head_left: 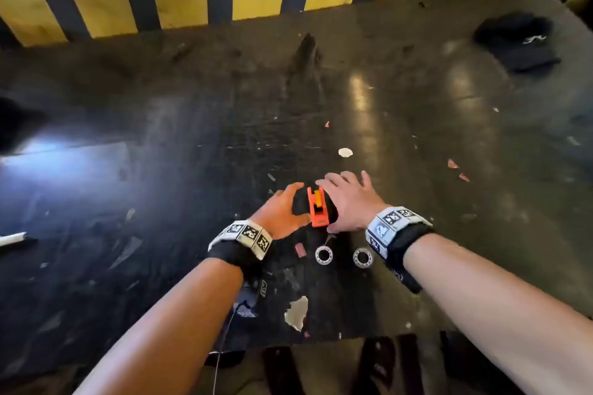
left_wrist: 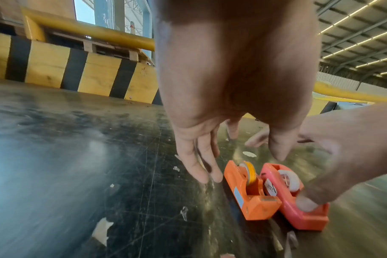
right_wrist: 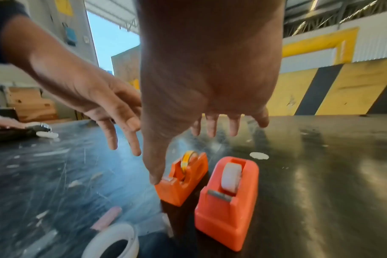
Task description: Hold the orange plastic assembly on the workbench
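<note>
From the head view, we see our left hand (head_left: 282,212) and right hand (head_left: 348,202) spread on either side of an orange tape dispenser (head_left: 317,209) standing on the dark, scuffed table (head_left: 160,170). Two tape rolls (head_left: 324,255) lie flat just below the hands, and a black cap (head_left: 516,40) sits well apart at the far right.

From the left wrist, our left hand (left_wrist: 221,104) hangs with fingers straight and loose, holding nothing, just above the orange tape dispenser (left_wrist: 250,197). Touching its side stands a red tape dispenser (left_wrist: 296,206), with the right thumb (left_wrist: 307,203) resting on its near end.

From the right wrist, our right hand (right_wrist: 205,78) is wide open above both dispensers, gripping neither; the red tape dispenser (right_wrist: 226,214) stands beside the orange tape dispenser (right_wrist: 181,185). Whether the thumb touches either one here, we cannot tell.
</note>
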A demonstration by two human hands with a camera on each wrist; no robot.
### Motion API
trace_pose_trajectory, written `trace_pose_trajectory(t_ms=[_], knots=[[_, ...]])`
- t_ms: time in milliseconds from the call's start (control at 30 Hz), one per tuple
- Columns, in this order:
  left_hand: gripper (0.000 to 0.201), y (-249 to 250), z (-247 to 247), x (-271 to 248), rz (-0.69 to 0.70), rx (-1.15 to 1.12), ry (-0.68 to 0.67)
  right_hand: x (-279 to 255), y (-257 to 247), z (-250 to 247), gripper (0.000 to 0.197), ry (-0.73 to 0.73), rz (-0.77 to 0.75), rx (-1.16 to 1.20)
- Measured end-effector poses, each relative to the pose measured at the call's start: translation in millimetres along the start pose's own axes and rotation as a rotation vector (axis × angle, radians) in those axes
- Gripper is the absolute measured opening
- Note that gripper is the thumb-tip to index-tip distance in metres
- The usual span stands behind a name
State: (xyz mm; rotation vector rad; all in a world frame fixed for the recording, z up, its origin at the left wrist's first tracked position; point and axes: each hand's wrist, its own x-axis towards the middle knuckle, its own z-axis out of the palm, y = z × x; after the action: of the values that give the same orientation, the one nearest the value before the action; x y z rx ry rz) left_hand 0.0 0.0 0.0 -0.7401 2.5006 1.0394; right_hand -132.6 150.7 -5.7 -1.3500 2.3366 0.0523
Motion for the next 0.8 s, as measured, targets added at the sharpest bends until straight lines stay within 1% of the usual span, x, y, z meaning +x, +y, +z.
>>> trace_pose_trajectory(t_ms=[67,167,300,400,533,633,733,800], knots=[[0.093,-2,4,5,-0.004,-0.016,-0.016,11,-8,2,0.112,-0.021,0.017,-0.099],[0.094,-9,8,5,-0.046,-0.034,-0.032,23,-18,13,0.11,-0.049,0.037,-0.236],[0.09,-16,5,-3,-0.071,-0.056,-0.069,32,-20,21,0.104,-0.046,0.039,-0.263],[0.086,-20,0,-11,-0.063,-0.098,-0.074,32,-23,19,0.102,0.0,0.029,-0.182],[0.077,-19,-13,-19,-0.055,-0.161,-0.04,11,-30,3,0.099,0.101,-0.027,0.055],[0.072,-12,-23,-26,-0.031,-0.292,-0.015,-14,-36,-14,0.098,0.151,-0.087,0.128],[0.056,0,-30,-34,0.032,-0.457,-0.038,-36,-38,-26,0.099,0.209,-0.11,0.21],[0.048,9,-36,-40,0.051,-0.544,-0.068,-45,-35,-29,0.099,0.247,-0.122,0.287]])
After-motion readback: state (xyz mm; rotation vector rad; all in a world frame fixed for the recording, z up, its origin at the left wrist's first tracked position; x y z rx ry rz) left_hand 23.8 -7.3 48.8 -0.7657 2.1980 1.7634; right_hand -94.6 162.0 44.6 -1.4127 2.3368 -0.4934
